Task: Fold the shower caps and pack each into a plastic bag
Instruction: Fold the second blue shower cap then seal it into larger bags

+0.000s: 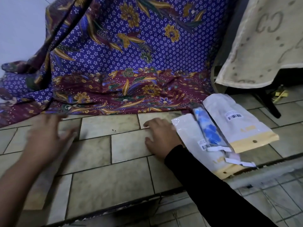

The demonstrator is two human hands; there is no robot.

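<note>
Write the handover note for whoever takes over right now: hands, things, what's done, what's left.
Left hand: open, blurred, over the tiles, holding nothing.
Right hand: open, flat on the tiles beside the bags.
Things: one blue-and-white cap, folded, inside a clear bag, lying across two white bags at the right.
Done: that one cap is packed.
Left: no loose cap is in view; look for more before going on.

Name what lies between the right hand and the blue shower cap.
Head view: a white pouch lies between the right hand and the blue shower cap.
</note>
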